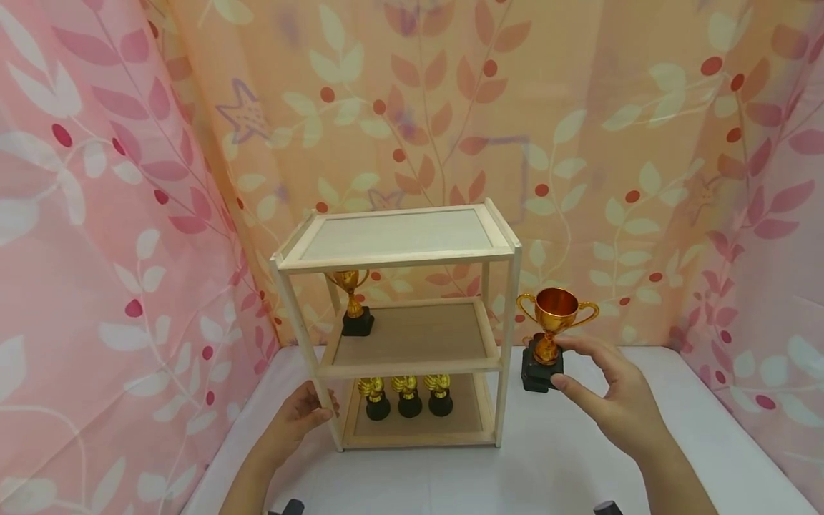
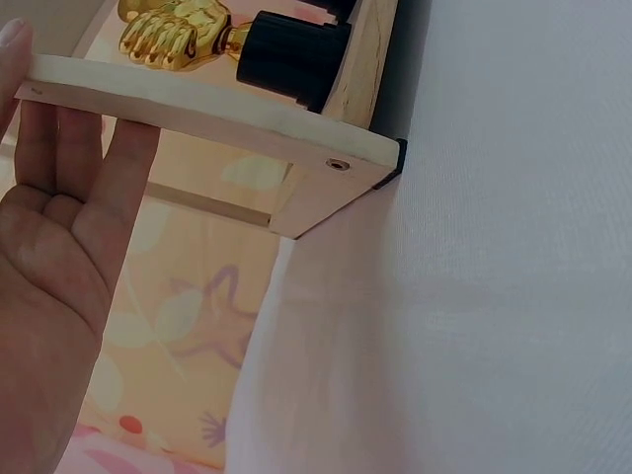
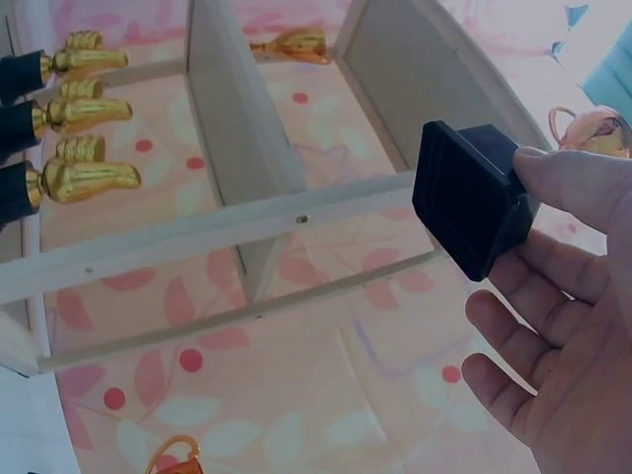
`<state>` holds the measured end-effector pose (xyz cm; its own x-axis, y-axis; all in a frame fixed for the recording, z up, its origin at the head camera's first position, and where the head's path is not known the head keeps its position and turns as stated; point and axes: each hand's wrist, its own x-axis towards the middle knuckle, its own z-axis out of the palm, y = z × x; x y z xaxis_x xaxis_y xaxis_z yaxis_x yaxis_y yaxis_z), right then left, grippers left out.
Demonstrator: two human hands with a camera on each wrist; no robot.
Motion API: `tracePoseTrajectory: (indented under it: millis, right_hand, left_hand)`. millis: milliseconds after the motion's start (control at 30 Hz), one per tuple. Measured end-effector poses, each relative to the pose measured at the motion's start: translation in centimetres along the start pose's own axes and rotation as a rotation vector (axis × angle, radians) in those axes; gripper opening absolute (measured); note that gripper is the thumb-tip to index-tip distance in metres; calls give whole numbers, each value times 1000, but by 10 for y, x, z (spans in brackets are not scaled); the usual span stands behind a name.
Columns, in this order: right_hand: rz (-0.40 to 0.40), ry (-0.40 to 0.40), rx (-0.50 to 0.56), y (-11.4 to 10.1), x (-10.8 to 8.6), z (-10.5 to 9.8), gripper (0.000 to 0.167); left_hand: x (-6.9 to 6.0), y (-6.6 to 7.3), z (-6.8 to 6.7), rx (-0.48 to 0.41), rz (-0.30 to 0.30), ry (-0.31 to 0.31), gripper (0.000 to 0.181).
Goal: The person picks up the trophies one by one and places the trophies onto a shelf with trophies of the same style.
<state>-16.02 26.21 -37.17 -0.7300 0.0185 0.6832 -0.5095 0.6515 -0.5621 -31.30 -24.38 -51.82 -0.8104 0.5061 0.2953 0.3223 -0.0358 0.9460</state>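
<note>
Now a gold cup (image 1: 556, 309) is pinched by its base (image 1: 548, 368) in the right grip (image 1: 614, 400) beside the rack (image 1: 399, 262), whose post (image 1: 297, 322) is clasped by the left grip (image 1: 292, 420), while shelving seems underway and a swing onto the middle shelf (image 1: 418, 332) is probably needed.

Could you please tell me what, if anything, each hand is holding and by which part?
The right hand holds a gold trophy by its black base; the left hand grips the shelf unit low on its front left post.
</note>
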Motion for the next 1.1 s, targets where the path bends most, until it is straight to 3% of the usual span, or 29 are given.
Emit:
tracePoseTrajectory:
  millis: [300, 467, 733, 900, 1100]
  right_hand:
    - [-111, -57, 55, -9, -1, 15, 60]
    - [-157, -67, 75, -20, -3, 29, 64]
    - [-93, -99, 117, -39, -2, 52, 57]
    - [-94, -119, 159, -42, 2, 69, 54]
    - [-30, -166, 189, -46, 7, 89, 48]
  left_hand:
    - [3, -1, 6, -11, -40, 11, 18]
    - [6, 2, 6, -9, -4, -9, 19]
    - [4, 4, 3, -4, 1, 2, 22]
    - [2, 4, 1, -3, 1, 4, 21]
    - [-1, 2, 0, -3, -7, 5, 20]
